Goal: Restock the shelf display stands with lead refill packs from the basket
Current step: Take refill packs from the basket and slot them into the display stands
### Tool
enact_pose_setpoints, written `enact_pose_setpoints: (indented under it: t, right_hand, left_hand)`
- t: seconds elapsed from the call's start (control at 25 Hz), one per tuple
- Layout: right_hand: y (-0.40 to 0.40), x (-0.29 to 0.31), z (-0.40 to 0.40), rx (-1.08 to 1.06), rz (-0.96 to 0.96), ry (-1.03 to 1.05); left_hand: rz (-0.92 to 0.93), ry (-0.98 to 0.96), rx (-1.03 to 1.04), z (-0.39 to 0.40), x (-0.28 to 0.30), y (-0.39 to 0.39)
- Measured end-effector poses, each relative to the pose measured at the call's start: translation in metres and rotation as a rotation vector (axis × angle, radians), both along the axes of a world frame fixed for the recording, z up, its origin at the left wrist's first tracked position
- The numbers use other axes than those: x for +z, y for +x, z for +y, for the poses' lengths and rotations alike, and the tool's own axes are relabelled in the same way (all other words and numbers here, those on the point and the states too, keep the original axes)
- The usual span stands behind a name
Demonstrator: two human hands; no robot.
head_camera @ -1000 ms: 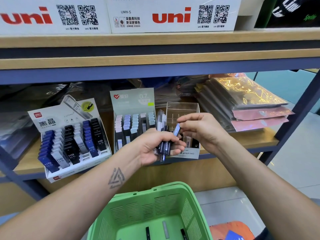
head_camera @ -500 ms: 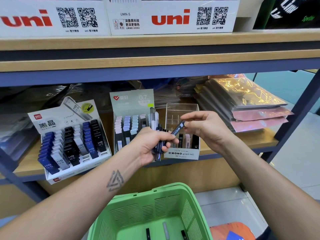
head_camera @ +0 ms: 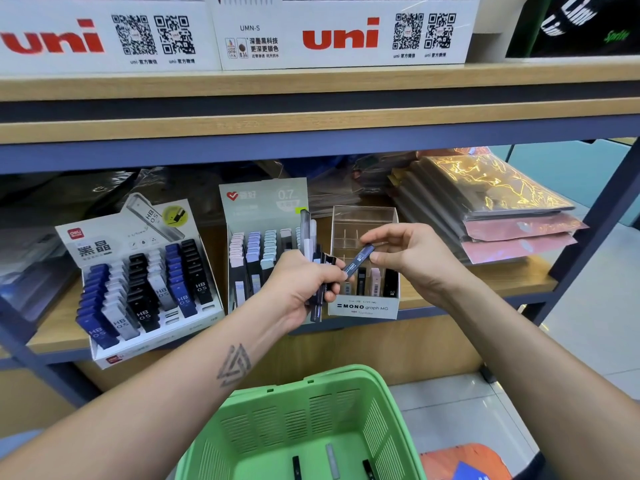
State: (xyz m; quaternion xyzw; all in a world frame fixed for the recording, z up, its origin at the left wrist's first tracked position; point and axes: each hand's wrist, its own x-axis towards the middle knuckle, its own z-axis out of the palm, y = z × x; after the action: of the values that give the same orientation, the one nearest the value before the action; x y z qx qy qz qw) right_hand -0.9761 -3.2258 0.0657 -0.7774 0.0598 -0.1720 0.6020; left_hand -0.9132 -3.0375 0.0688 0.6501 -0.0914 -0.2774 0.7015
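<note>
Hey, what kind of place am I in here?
Most likely a stationery shop. Retail lead refill stands sit on a shelf, uni boxes line the shelf above, and a green basket waits below.

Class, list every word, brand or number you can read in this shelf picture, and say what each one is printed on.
"uni": left white box on the upper shelf.
"uni", "UMN-S": middle white box.
"HB 0.5": packs in the left display stand.
"0.7": grey stand's header card.
"MONO graph MG": front of the clear-topped stand.
"Sprite": dark item, top right.
Unreadable: QR captions, small Chinese print, and the pack in the right hand.
</note>
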Motion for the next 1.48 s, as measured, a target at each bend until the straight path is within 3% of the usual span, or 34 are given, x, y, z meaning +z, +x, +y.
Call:
enact_pose_setpoints:
  t: [0.24, 0.48, 0.76, 1.0, 1.16, 1.32, 1.48]
  right_hand:
    - [-0.001, 0.003, -0.004, 0.036, -0.013, 0.017]
    - [-0.002, 0.025, -0.005, 0.071, -0.062, 0.016]
    - [0.023, 0.052, -0.025, -0.148, 0.023, -0.396]
    - [0.029, 0.036, -0.016, -0.269, 0.014, -0.572]
    - [0.027, 0.039, -0.008, -0.165, 0.08, -0.515]
    - [0.02, 0.026, 0.002, -0.118, 0.211, -0.835]
    - [0.021, 0.013, 0.005, -0.157, 0.227, -0.927]
  left_hand:
    - [-0.044, 0.01, 0.013, -0.001, 0.001, -0.001]
    - [0.074, -0.067, -0.008, -0.006, 0.01, -0.001]
    - [0.182, -0.067, -0.019, -0.012, 0.019, 0.002]
    - [0.236, -0.061, -0.065, -0.011, 0.028, 0.01]
    - [0.202, -0.066, -0.039, -0.006, 0.027, 0.015]
    - [0.179, -0.066, -0.036, -0.001, 0.025, 0.014]
    - [0.149, -0.061, -0.03, 0.0, 0.026, 0.011]
